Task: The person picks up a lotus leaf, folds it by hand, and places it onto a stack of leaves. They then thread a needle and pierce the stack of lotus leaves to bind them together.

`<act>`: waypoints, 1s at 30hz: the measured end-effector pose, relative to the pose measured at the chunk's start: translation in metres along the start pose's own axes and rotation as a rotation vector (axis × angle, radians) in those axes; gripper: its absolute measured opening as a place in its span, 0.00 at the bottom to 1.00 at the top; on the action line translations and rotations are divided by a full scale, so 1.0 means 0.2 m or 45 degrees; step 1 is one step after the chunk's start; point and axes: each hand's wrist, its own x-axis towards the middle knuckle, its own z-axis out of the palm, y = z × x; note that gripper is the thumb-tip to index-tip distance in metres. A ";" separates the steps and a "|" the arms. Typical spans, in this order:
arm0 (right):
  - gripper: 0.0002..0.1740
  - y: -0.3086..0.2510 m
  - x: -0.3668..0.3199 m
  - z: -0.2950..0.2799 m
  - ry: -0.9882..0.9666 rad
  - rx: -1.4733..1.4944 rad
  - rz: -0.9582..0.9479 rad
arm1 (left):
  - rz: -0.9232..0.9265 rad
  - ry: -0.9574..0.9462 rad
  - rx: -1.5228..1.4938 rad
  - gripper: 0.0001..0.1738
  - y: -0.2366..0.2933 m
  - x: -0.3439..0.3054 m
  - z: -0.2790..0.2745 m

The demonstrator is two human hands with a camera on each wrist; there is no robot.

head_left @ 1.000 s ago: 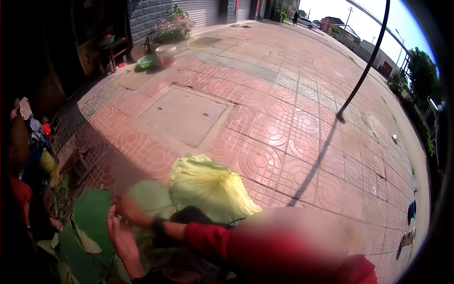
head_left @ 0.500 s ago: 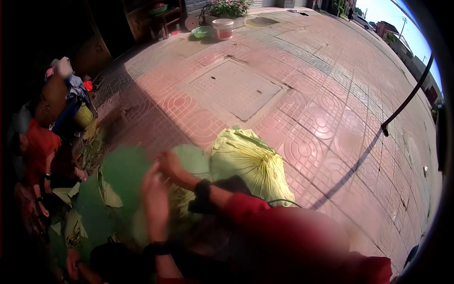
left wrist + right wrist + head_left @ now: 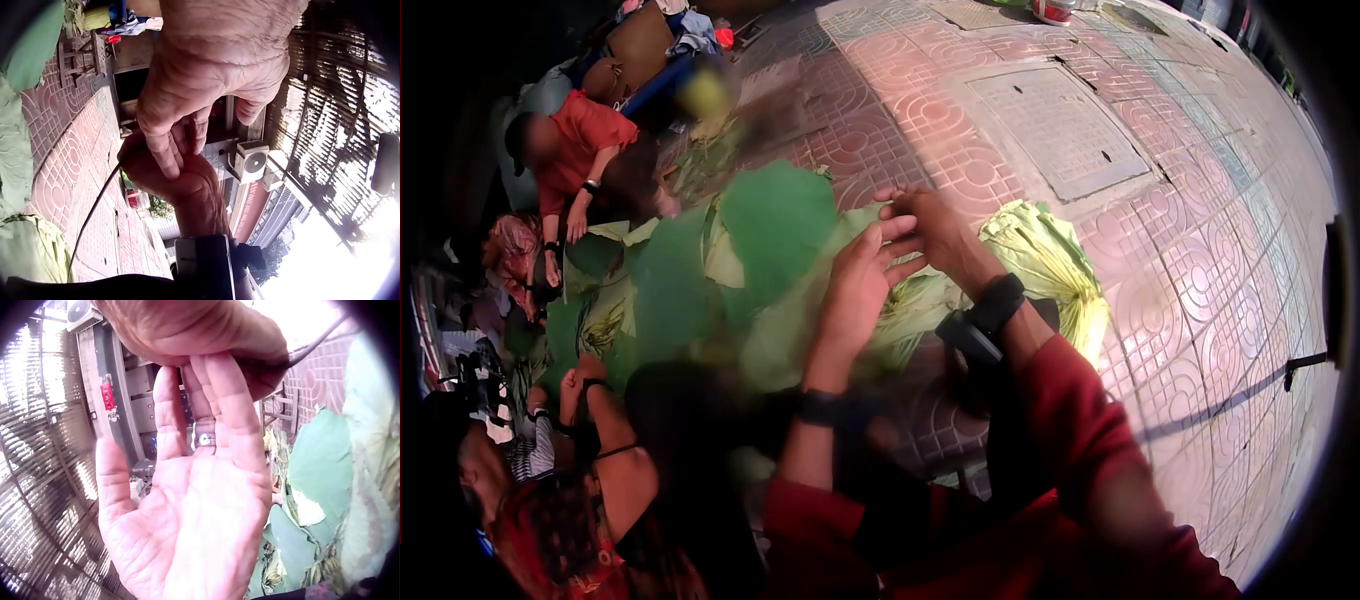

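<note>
Head view: the left hand (image 3: pixel 855 300) spread, holding nothing; the right hand (image 3: pixel 938 235) bent beside it, hold unclear. Broad green leaves (image 3: pixel 778 225) lay left of both, one pleated yellowish leaf (image 3: pixel 1040 245) right. Left wrist: fingertips (image 3: pixel 170 170) overlapped the right hand. Right wrist: one metal ring (image 3: pixel 205 439).

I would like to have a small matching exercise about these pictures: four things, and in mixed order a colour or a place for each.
Things:
1. Ring
2. Right sleeve
3. Round leaf in the shade
4. Sunlit leaf beside the right forearm

Colours and places:
A. Deep green
B. On the left hand
C. Yellowish
D. Dark red

Pairs: 1-B, 2-D, 3-A, 4-C
</note>
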 end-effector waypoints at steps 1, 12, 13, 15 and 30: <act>0.15 0.02 0.01 -0.02 -0.038 -0.047 -0.066 | 0.003 0.000 -0.001 0.28 0.00 0.00 0.00; 0.10 -0.06 0.02 0.05 -0.049 0.188 0.116 | -0.016 -0.024 -0.021 0.27 0.03 0.00 -0.05; 0.10 -0.01 0.05 -0.02 -0.040 0.056 0.084 | 0.002 -0.006 -0.009 0.28 0.04 -0.01 -0.06; 0.13 -0.02 0.03 0.03 0.104 -0.114 0.024 | 0.051 0.067 0.065 0.29 0.06 -0.02 -0.05; 0.12 0.06 0.05 0.01 0.175 -0.034 0.117 | 0.041 -0.095 0.236 0.28 0.00 -0.03 -0.09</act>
